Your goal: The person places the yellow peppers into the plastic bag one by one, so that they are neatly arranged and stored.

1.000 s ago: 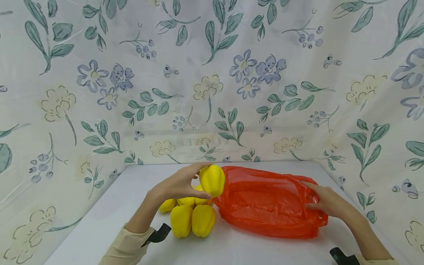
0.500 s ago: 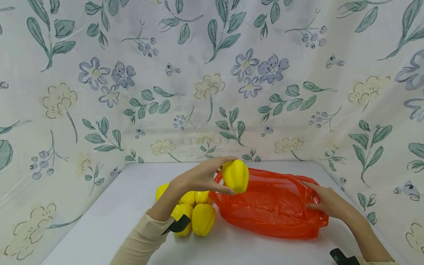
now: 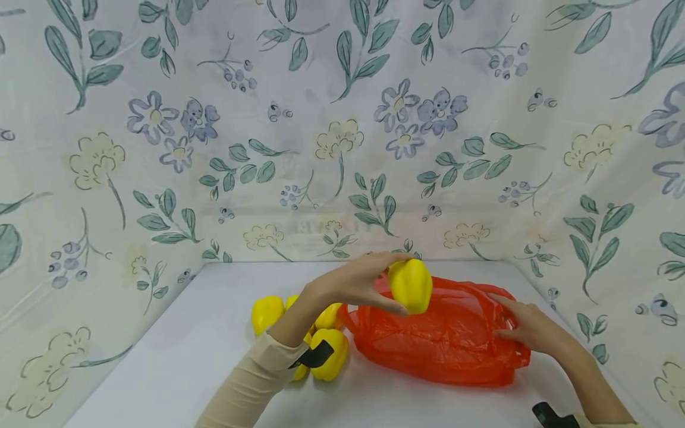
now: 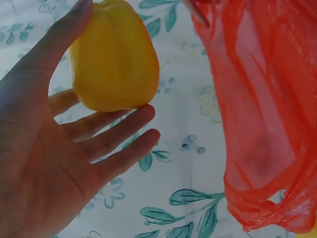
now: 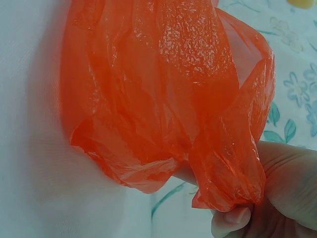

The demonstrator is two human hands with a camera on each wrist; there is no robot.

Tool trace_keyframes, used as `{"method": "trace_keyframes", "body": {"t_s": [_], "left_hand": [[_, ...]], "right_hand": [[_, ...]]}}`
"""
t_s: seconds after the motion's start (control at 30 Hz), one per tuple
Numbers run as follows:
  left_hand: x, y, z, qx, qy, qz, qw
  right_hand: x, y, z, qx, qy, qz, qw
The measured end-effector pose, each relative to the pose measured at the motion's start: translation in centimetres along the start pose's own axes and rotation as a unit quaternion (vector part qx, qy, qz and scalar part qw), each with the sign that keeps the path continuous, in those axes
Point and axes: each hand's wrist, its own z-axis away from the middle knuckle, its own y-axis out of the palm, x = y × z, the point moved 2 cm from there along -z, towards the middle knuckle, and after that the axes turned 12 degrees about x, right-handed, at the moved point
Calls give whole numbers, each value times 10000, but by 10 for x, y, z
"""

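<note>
My left hand (image 3: 355, 280) holds a yellow bell pepper (image 3: 411, 286) in the air between thumb and fingertips. In the left wrist view the thumb lies along one side of the pepper (image 4: 115, 57) and the fingers are under its lower end. Behind and below it lies a red plastic bag (image 3: 428, 348), thin and crumpled, on the table. At the bag's right end my right hand (image 3: 535, 328) grips a bunched part of the film, as the right wrist view shows with the thumb tip against the bag (image 5: 148, 79). The pepper hides part of the bag's upper left side.
Several more yellow bell peppers (image 3: 329, 355) sit clustered on the white table (image 3: 160, 362), left of the bag and partly hidden by my left forearm. A floral cloth (image 3: 342, 148) hangs around the table's back and sides.
My left hand has carried the pepper rightward, from above the pepper cluster to in front of the bag's upper left part. The right hand and the bag have stayed nearly still.
</note>
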Motion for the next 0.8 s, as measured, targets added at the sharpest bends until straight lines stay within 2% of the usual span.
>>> {"method": "trace_keyframes", "body": {"t_s": [0.17,0.47,0.8], "left_hand": [[0,10,-16,254,-45,25,9997],[12,37,-42,1022,-530,53,9933],[15,58,-79,1375,-728,191,9876]], "right_hand": [[-1,0,0,-41,17,28,10000],[1,-2,-2,-202,-6,187,9996],[1,1,-1,-179,91,116,9997]]}}
